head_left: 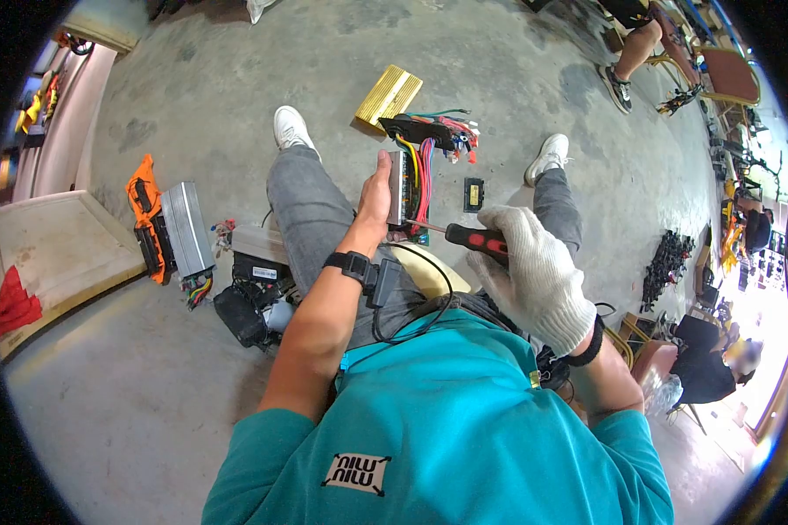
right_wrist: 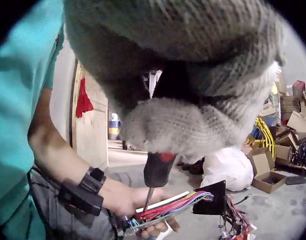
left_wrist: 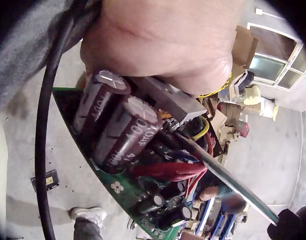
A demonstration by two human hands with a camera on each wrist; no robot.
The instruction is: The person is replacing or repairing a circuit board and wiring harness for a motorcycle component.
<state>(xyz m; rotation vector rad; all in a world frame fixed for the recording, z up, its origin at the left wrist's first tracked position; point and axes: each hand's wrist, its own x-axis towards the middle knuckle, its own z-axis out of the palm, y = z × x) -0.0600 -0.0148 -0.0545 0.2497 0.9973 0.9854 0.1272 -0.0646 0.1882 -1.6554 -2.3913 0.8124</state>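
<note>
My bare left hand [head_left: 376,199] grips a circuit board assembly [head_left: 397,188] by its metal side. In the left wrist view, large capacitors [left_wrist: 128,132] stand on the green board [left_wrist: 115,186] below that hand [left_wrist: 158,45]. My gloved right hand [head_left: 534,276] holds a black and red screwdriver [head_left: 477,240], its shaft running to the board's near end. The right wrist view shows the glove [right_wrist: 168,127] round the screwdriver handle [right_wrist: 159,169]. Red, yellow and pink wires [head_left: 425,179] join the board to a black end plate [head_left: 425,132].
A gold metal case [head_left: 389,94] and a small black module [head_left: 474,195] lie on the floor ahead. To the left are a silver case [head_left: 186,229], an orange and black part [head_left: 149,219] and a pale panel [head_left: 66,249]. Another person's leg [head_left: 637,51] shows at upper right.
</note>
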